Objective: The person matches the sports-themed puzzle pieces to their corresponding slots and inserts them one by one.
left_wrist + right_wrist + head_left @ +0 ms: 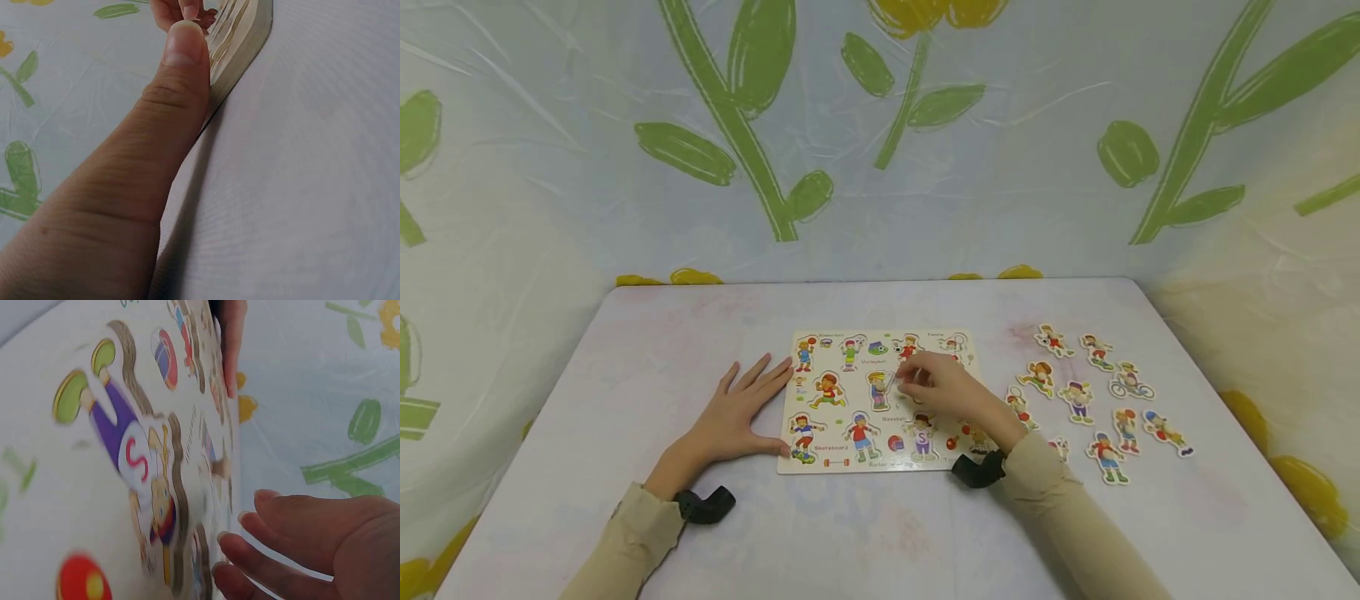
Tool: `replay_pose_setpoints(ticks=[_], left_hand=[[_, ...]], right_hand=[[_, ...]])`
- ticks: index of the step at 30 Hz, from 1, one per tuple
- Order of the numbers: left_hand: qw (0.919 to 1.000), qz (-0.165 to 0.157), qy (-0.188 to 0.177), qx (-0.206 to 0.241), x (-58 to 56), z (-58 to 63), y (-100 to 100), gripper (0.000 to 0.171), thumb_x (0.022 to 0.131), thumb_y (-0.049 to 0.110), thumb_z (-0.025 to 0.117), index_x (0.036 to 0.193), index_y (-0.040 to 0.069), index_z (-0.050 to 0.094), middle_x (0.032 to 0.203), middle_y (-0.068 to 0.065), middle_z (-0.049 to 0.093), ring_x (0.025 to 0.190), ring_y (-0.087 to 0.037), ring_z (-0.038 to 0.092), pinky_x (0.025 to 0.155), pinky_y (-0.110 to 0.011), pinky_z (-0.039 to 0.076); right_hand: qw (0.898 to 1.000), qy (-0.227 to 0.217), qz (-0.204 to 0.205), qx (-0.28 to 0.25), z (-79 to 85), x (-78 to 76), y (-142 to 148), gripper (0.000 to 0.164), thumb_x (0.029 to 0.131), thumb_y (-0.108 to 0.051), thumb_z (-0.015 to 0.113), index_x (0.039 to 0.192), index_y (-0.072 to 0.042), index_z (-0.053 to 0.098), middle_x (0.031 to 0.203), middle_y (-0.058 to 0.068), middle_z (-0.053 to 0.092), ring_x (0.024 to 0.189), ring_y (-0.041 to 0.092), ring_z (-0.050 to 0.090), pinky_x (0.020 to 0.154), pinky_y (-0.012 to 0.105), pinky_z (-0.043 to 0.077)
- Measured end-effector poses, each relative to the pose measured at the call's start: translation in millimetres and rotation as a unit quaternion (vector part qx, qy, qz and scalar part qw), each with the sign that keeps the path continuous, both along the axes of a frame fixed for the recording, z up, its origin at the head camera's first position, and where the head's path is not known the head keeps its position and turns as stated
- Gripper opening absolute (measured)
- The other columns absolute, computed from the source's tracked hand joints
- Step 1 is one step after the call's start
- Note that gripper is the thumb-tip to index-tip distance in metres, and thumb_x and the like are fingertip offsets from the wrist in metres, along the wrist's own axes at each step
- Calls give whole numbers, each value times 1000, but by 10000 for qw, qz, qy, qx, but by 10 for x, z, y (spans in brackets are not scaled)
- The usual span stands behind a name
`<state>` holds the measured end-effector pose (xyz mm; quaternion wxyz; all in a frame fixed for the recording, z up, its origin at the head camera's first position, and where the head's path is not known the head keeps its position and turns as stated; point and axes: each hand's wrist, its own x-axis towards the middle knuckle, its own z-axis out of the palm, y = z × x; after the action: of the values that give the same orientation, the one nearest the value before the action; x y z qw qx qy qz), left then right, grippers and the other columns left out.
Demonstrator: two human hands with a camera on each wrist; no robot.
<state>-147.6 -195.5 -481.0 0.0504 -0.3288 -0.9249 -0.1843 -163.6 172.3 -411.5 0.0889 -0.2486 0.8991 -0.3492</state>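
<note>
A wooden puzzle board with printed sports figures and recessed outlines lies on the table. My left hand spreads its fingers along the board's left edge; fingertips and thumb touch it. In the left wrist view the thumb lies against the board's side. Above the board's middle is my right hand, fingers loosely bent beside a golfer figure. The right wrist view shows the bent fingers with no piece visible between them. A baseball figure with an S on its shirt appears nearby on the board.
Several loose figure pieces lie right of the board, among them a cyclist, a purple-trousered figure and a skater. A patterned sheet hangs behind the table.
</note>
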Motion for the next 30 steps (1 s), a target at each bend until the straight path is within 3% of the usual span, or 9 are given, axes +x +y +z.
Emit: replay_pose_setpoints(ticks=[12, 19, 30], left_hand=[[9999, 69, 60, -85, -1, -17, -41, 120, 66, 82, 67, 158, 16, 28, 164, 2, 23, 151, -32, 14, 115, -65, 4], [10000, 37, 78, -22, -11, -15, -35, 119, 66, 82, 67, 157, 16, 30, 163, 0, 26, 150, -32, 15, 114, -66, 6], [10000, 41, -31, -30, -10, 25, -9, 119, 66, 81, 68, 158, 15, 30, 164, 0, 24, 151, -33, 14, 115, -65, 2]], right_hand=[[9981, 499, -318, 179, 153, 69, 464, 13, 93, -10, 69, 104, -2, 71, 95, 4, 67, 80, 18, 57, 64, 29, 47], [9961, 320, -734, 362, 195, 137, 744, 13, 94, -13, 68, 103, -4, 71, 92, 2, 65, 79, 19, 55, 61, 28, 47], [9920, 322, -982, 720, 197, 252, 1169, 7, 93, -9, 68, 98, -6, 71, 89, 1, 64, 77, 18, 54, 61, 27, 47]])
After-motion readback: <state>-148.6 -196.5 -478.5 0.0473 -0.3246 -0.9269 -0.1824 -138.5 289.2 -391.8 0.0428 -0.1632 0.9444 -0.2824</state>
